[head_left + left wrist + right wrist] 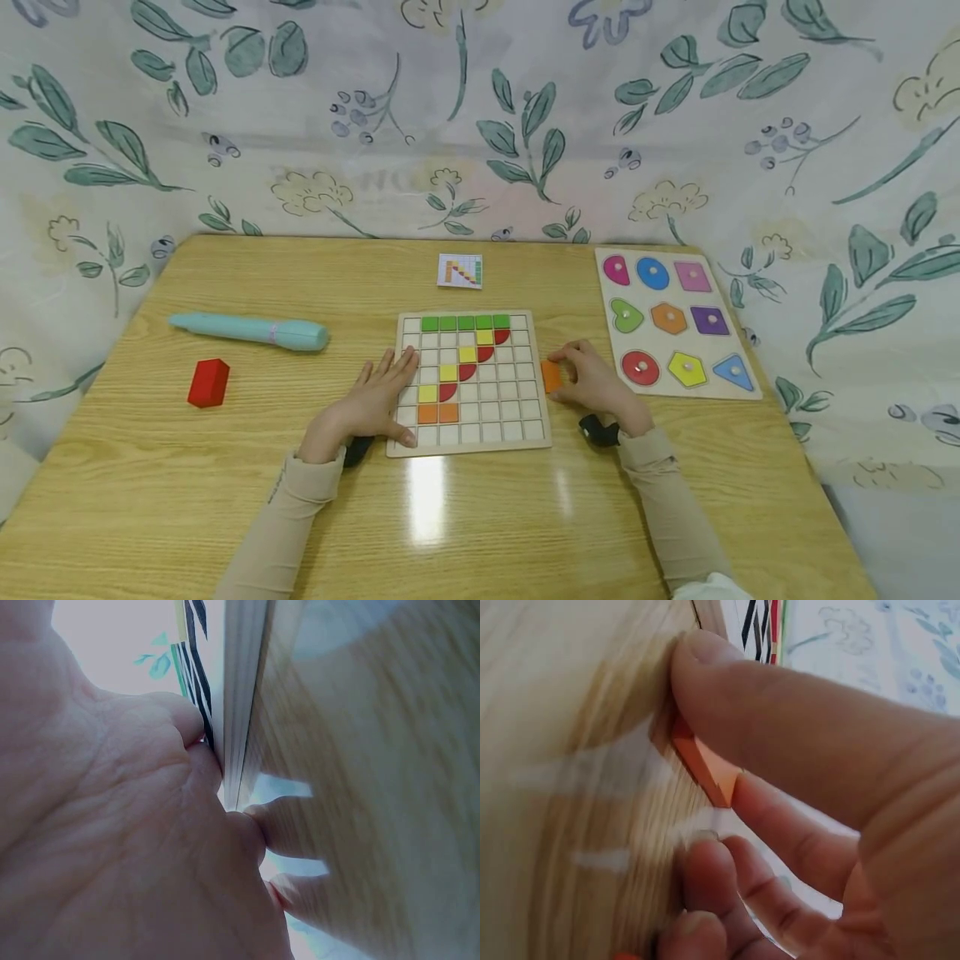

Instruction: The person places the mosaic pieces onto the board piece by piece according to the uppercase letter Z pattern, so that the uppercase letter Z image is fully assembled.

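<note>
Fingers spread and straight, my left hand point(372, 406) rests on the left border of a wooden grid board point(491, 412). In the left wrist view its palm is close up, with the board's edge point(244, 690) beside the fingers. On the board lie a row of green squares point(466, 322), a diagonal of yellow squares point(448, 372) and red quarter-rounds point(467, 372), and two orange squares point(427, 413). Just right of the board my right hand point(596, 383) pinches an orange tile point(705, 765) between thumb and finger, at the tabletop. Its fingers partly hide the tile.
A small pattern card point(460, 272) lies behind the board. A shape puzzle board point(652, 342) with knobbed pieces is at the right. To the left are a light blue stick-like object point(251, 329) and a red block point(208, 382). A flowered cloth point(420, 125) hangs behind the table.
</note>
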Motion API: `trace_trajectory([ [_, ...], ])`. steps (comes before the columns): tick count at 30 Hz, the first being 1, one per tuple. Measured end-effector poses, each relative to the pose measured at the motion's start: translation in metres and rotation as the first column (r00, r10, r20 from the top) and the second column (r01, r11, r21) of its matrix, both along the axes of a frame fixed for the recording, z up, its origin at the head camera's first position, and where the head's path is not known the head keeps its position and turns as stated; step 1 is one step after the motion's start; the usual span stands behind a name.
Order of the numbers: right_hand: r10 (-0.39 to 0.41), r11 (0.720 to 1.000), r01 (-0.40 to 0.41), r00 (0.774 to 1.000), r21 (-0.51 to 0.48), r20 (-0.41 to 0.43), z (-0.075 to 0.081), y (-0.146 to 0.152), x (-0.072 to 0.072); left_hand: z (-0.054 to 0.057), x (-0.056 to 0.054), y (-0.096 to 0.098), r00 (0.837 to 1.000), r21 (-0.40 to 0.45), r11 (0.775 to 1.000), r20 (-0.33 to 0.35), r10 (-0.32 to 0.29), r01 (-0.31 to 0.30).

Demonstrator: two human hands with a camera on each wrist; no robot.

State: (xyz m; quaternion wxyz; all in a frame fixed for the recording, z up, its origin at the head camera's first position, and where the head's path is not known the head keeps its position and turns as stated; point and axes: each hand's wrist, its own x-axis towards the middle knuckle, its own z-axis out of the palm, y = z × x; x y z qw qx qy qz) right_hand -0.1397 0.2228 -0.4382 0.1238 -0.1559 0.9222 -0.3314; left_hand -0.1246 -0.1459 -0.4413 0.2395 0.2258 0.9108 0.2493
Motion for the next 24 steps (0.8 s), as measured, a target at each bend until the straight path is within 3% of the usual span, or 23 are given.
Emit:
trace_trajectory([
  [6,-0.081,0.996,0.08,0.997,-0.042,-0.013,-0.005,-0.006,-0.013,0.001,0.001,0.001,1.0,-0.003,1.0,-0.002,0.003,-0.003],
  [11,-0.109,0.993,0.11,0.993,-0.045,0.038,-0.007,-0.008,-0.021,-0.001,0.002,0.001,1.0,0.007,1.0,0.012,0.002,-0.002],
  [24,-0.128,0.99,0.128,0.992,-0.067,0.002,0.0,-0.014,-0.023,-0.001,0.0,0.0,1.0,0.006,1.0,0.005,0.002,-0.002],
])
